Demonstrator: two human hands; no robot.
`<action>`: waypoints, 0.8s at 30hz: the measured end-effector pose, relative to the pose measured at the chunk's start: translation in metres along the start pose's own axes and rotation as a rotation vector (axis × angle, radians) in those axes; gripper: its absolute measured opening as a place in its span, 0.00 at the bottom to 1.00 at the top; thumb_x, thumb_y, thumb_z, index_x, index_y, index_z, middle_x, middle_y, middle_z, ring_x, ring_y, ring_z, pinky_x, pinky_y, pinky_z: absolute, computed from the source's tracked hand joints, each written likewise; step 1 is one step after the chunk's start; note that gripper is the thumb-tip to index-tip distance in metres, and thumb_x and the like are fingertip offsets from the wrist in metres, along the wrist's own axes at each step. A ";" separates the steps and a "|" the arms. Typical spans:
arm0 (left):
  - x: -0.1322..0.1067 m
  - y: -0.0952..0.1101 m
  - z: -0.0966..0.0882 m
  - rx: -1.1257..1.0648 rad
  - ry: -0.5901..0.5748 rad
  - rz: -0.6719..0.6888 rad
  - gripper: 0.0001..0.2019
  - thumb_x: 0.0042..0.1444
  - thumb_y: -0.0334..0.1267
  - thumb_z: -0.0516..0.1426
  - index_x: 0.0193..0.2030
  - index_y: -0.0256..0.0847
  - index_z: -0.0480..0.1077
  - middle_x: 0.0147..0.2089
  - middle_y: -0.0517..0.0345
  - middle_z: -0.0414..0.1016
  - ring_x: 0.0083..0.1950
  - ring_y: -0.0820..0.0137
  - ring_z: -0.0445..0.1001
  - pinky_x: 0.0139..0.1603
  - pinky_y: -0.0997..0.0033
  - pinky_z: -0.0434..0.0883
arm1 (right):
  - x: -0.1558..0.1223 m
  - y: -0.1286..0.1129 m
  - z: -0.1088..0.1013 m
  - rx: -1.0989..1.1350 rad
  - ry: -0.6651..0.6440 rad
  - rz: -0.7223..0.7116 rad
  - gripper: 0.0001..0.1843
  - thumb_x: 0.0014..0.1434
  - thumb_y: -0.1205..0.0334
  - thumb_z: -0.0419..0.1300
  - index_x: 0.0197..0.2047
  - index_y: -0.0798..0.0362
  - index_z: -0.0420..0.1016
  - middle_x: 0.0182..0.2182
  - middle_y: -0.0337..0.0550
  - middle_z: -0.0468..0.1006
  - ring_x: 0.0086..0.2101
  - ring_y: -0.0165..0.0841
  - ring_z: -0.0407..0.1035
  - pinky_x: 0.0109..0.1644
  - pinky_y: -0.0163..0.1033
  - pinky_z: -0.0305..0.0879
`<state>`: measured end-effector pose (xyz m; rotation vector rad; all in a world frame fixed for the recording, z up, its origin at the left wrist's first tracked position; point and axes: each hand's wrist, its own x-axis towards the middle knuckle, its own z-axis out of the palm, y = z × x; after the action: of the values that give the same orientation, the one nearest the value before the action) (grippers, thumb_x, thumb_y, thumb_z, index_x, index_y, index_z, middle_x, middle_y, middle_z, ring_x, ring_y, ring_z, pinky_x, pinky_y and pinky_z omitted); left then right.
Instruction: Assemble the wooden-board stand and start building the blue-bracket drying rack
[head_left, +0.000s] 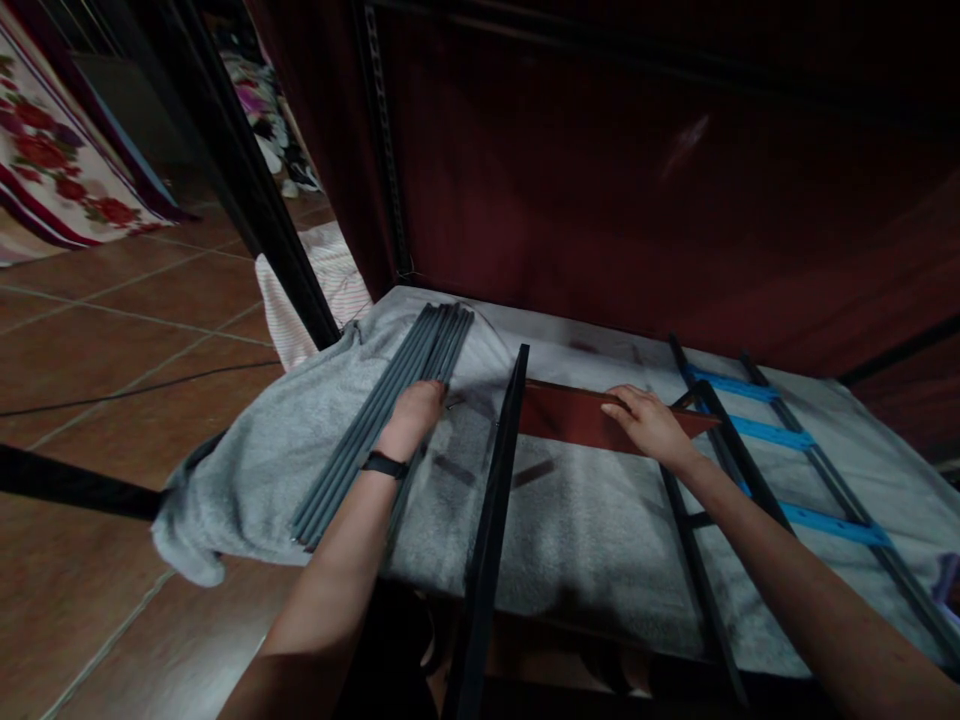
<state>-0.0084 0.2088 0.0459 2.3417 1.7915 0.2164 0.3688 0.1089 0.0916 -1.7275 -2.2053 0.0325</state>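
My left hand (411, 415), a black band on its wrist, rests on a bundle of several grey rods (390, 400) lying on a grey towel (592, 520); its fingers curl under and I cannot see what they hold. My right hand (649, 420) lies on a dark red panel (570, 415), fingers stretched flat along its upper edge. A black bar (491, 530) runs toward me between the two arms.
A black frame with blue cross strips (772, 435) lies on the towel at the right. A dark red fabric wall (637, 180) rises behind. A black post (247, 180), striped cloth (330, 270) and tiled floor (97, 330) lie to the left.
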 end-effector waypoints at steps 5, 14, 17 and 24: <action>0.017 0.006 0.001 -0.582 0.098 -0.038 0.04 0.51 0.29 0.58 0.33 0.37 0.74 0.30 0.55 0.77 0.34 0.67 0.75 0.38 0.71 0.69 | -0.001 0.001 0.001 0.009 -0.003 -0.002 0.14 0.67 0.52 0.49 0.43 0.50 0.71 0.40 0.47 0.78 0.42 0.41 0.72 0.49 0.46 0.64; 0.004 0.051 -0.011 -1.565 -0.115 0.141 0.15 0.44 0.40 0.67 0.35 0.33 0.74 0.31 0.54 0.78 0.31 0.73 0.74 0.37 0.71 0.71 | -0.003 0.006 0.005 -0.014 0.036 -0.030 0.15 0.67 0.50 0.49 0.45 0.50 0.72 0.41 0.48 0.79 0.44 0.42 0.73 0.50 0.47 0.65; 0.003 0.054 -0.010 -1.608 -0.080 0.127 0.14 0.44 0.39 0.68 0.34 0.32 0.75 0.30 0.55 0.77 0.31 0.74 0.74 0.36 0.73 0.71 | -0.003 0.008 0.007 -0.031 0.033 -0.032 0.16 0.67 0.50 0.49 0.45 0.50 0.72 0.42 0.48 0.79 0.44 0.43 0.73 0.50 0.48 0.65; 0.008 0.054 -0.005 -1.574 -0.042 0.093 0.10 0.45 0.36 0.67 0.30 0.32 0.74 0.25 0.59 0.75 0.27 0.76 0.71 0.32 0.75 0.69 | -0.004 0.011 0.010 -0.040 0.055 -0.028 0.18 0.67 0.48 0.49 0.47 0.50 0.72 0.44 0.50 0.79 0.45 0.44 0.73 0.51 0.49 0.67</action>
<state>0.0435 0.2027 0.0634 1.1829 0.7760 1.0698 0.3771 0.1093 0.0792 -1.6980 -2.2042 -0.0654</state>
